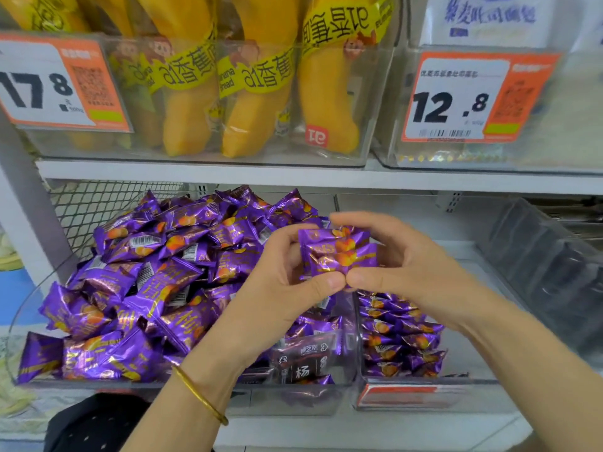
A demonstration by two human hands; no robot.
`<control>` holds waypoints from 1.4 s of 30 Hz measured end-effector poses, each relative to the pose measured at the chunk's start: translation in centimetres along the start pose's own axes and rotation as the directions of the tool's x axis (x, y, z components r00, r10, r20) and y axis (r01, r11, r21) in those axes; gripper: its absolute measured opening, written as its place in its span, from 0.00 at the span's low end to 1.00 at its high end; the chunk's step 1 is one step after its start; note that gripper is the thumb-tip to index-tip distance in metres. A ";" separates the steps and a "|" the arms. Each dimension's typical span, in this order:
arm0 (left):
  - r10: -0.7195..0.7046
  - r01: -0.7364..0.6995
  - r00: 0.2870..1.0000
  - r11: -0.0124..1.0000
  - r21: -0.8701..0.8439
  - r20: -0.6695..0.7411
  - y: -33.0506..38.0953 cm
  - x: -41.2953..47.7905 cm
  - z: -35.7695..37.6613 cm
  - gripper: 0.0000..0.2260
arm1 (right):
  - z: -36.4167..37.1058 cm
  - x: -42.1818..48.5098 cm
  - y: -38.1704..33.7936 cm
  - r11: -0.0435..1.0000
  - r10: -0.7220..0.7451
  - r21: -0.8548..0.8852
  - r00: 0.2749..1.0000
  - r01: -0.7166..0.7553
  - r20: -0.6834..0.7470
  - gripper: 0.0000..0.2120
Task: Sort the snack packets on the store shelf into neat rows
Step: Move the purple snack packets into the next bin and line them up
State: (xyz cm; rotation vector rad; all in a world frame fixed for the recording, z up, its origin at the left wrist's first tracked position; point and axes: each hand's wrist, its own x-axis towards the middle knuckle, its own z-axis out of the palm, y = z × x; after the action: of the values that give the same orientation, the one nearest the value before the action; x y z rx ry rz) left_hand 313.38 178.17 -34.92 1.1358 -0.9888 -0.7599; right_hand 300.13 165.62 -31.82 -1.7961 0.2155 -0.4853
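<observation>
From the head view, the person stands close to a white store shelf [228,172] with both arms reaching in. The left hand [287,272] and the right hand [391,256] meet in mid-air above the lower shelf and between them pinch a small stack of shiny purple foil snack packets [339,252]. The fingers of each hand curl over the top and sides of the stack, and the two thumbs touch tip to tip under it. A thin gold bangle [199,396] sits on the left wrist.

Below and to the left of the hands, a loose heap of the same purple packets [146,272] fills a clear plastic bin [19,321], lying at all angles up to its back edge. A dark packet with white characters [306,360] lies at the front right corner of this bin. Just beside it on the right, a narrower clear bin [408,396] holds a tidy row of purple packets [398,334], stacked flat from its front edge backwards and directly under the right wrist. Further right stands a dark tinted plastic bin [538,272]. Black wire mesh [98,203] shows at the back left corner of the lower shelf.

On the shelf above, yellow banana-bread packs [254,93] stand upright in a clear box. An orange-and-white price tag reading 17.8 [58,83] hangs at its left and another reading 12.8 [473,96] on the box to the right
</observation>
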 end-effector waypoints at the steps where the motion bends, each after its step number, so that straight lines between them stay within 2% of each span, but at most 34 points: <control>1: 0.023 -0.023 1.000 0.999 0.043 0.008 -0.2 0.1 0.4 0.24 | -0.5 -0.3 -0.1 1.000 -0.004 0.007 1.000 0.004 0.022 0.25; 4: 0.068 -0.071 0.997 0.981 0.181 0.027 -0.4 0.8 1.7 0.24 | -1.8 -1.1 -0.2 1.000 -0.022 0.002 1.000 0.022 -0.007 0.22; 8: 0.068 -0.092 0.995 0.903 0.419 0.073 -0.6 1.7 3.6 0.22 | -4.5 -2.3 0.3 1.000 0.011 0.028 0.989 -0.007 -0.147 0.18; 10: 0.029 -0.061 0.997 0.811 0.581 0.065 -1.5 2.0 3.8 0.25 | -7.3 -2.8 1.4 0.997 0.057 0.059 0.959 -0.042 -0.278 0.17; 13: 0.055 -0.098 0.995 0.710 0.697 0.084 -3.1 2.1 3.5 0.20 | -12.0 -3.6 4.3 0.984 0.142 -0.033 0.880 -0.175 -0.453 0.17; 16: 0.110 -0.143 0.990 0.672 0.727 0.092 -4.0 2.3 3.3 0.18 | -14.4 -4.2 7.9 0.929 0.261 -0.098 0.819 -0.357 -0.512 0.17; 20: 0.116 -0.138 0.990 0.712 0.689 0.078 -4.3 2.3 3.0 0.15 | -14.5 -3.8 10.7 0.873 0.365 -0.146 0.823 -0.465 -0.436 0.14; 25: 0.140 -0.143 0.988 0.710 0.690 0.060 -4.5 2.3 2.9 0.18 | -13.7 -3.0 11.9 0.833 0.365 -0.279 0.854 -0.478 -0.371 0.13; 31: 0.130 -0.134 0.990 0.717 0.684 0.057 -4.5 2.2 2.9 0.19 | -13.4 -2.9 13.0 0.769 0.264 -0.487 0.900 -0.414 -0.347 0.14; 33: 0.129 -0.132 0.990 0.716 0.686 0.056 -4.5 2.2 2.9 0.18 | -13.3 -2.9 13.1 0.725 0.248 -0.550 0.902 -0.415 -0.353 0.16; 36: 0.123 -0.127 0.991 0.720 0.682 0.055 -4.5 2.2 2.9 0.18 | -12.8 -2.8 13.1 0.744 0.265 -0.488 0.872 -0.457 -0.412 0.21; 40: 0.116 -0.122 0.992 0.727 0.676 0.055 -4.5 2.2 2.8 0.15 | -12.6 -2.7 13.1 0.686 0.361 -0.457 0.810 -0.566 -0.462 0.35; 42: 0.121 -0.125 0.991 0.727 0.675 0.054 -4.5 2.2 2.8 0.14 | -12.4 -2.8 12.9 0.683 0.426 -0.408 0.784 -0.606 -0.452 0.38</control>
State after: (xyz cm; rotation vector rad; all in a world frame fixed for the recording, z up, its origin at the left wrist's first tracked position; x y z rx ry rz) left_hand 311.59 173.98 -38.44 1.6744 -1.3924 -0.2739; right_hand 293.62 152.26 -42.15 -2.0609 1.1790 -0.3050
